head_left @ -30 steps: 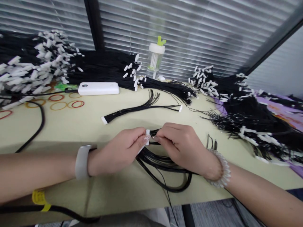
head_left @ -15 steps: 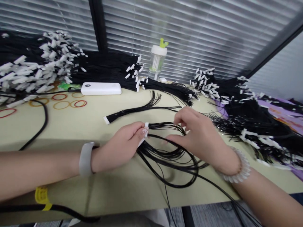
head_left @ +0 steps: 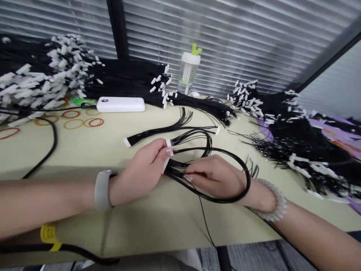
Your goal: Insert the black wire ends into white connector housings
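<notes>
My left hand (head_left: 142, 171) is closed, its thumb and fingers pinching the white connector end (head_left: 169, 143) of a black wire harness (head_left: 207, 141). From those connectors the wires curve away to the right in loops. One wide wire loop (head_left: 244, 165) passes around my right hand (head_left: 218, 175), which is closed on a bunch of the wires just right of the connectors. Its fingertips are partly hidden behind the wires. Behind both hands, another black wire harness (head_left: 153, 132) with white connectors lies on the table.
Piles of black harnesses with white connectors (head_left: 67, 64) line the back, and more harnesses (head_left: 307, 128) lie at the right. A white power bank (head_left: 121, 104), rubber bands (head_left: 73, 124) and a clear bottle (head_left: 189, 71) are on the table (head_left: 158, 222). A black cable (head_left: 53, 143) runs at the left.
My right hand has moved down and left, closing on the wires near the connectors, and a wire loop now encircles it. The left hand keeps its pinch, shifted slightly left.
</notes>
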The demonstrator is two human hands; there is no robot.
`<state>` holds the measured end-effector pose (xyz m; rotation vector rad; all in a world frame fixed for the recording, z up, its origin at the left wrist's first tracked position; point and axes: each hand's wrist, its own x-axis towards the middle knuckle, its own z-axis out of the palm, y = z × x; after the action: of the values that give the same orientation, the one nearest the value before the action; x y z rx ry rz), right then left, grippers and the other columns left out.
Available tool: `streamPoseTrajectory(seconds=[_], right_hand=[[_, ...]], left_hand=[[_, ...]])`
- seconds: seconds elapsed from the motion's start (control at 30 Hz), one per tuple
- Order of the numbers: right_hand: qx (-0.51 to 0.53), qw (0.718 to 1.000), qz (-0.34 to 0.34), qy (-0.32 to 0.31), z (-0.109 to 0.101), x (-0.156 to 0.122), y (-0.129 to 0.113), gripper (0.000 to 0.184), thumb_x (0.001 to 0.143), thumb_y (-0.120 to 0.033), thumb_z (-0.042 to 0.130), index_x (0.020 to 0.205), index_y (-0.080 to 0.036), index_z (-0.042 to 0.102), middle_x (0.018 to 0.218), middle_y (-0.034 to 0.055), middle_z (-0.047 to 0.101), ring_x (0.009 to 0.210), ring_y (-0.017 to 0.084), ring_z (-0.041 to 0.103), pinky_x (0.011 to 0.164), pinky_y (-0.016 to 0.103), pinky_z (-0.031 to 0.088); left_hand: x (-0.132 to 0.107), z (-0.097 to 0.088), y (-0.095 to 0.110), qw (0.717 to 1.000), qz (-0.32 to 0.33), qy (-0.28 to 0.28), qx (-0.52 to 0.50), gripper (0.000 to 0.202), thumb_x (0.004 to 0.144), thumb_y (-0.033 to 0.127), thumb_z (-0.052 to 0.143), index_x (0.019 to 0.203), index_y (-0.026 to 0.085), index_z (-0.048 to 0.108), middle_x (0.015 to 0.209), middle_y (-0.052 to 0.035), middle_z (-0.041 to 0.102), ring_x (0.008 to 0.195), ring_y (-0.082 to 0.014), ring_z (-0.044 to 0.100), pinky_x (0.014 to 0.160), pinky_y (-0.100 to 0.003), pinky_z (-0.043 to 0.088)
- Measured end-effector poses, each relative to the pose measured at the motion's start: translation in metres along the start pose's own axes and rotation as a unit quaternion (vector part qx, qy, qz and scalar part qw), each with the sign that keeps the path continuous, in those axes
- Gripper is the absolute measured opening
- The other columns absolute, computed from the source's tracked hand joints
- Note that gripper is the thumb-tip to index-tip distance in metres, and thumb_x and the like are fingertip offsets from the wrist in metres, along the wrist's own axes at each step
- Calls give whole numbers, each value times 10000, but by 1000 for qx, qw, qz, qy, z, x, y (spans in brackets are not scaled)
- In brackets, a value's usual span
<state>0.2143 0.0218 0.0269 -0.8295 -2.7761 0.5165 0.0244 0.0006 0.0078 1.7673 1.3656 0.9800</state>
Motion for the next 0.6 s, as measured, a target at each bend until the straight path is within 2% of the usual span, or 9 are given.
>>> streamPoseTrajectory(seconds=[0.1,0.23,0.33,0.47,0.6], right_hand=[[14,1000,4,-4,11,4,-6,196,804,-209,416,682,-149,558,556,-31,503,507,34,381,514,165,284],[-22,1000,-1,16,16,2,-14,172,762,-165,437,648,-139,564,593,-7,529,551,55,411,547,192,297],[-13,1000,-3,12,16,1,-18,165,747,-151,443,620,-131,546,599,-2,517,567,59,404,553,195,301],[55,998,6,-27,14,2,-17,256,821,-196,374,590,-129,463,557,-27,451,535,38,353,531,170,293],[48,999,17,-17,16,3,-16,309,848,-242,345,566,-129,400,536,-33,410,534,39,328,543,181,281]], left_hand=[[0,1,2,1000,17,-9,-3,262,861,294,345,628,175,352,587,50,364,535,-80,344,491,-193,307],[-1,2,3,999,6,-34,-15,292,873,320,298,630,176,369,566,49,379,520,-81,357,487,-194,314],[-2,3,3,999,24,-24,8,282,873,306,307,630,175,365,579,49,390,537,-83,360,512,-200,318],[-2,3,3,998,49,-24,35,248,872,281,318,653,176,370,602,49,390,555,-83,353,530,-206,312],[-2,2,2,997,56,-32,39,234,872,260,317,660,176,368,611,49,389,561,-83,356,544,-209,316]])
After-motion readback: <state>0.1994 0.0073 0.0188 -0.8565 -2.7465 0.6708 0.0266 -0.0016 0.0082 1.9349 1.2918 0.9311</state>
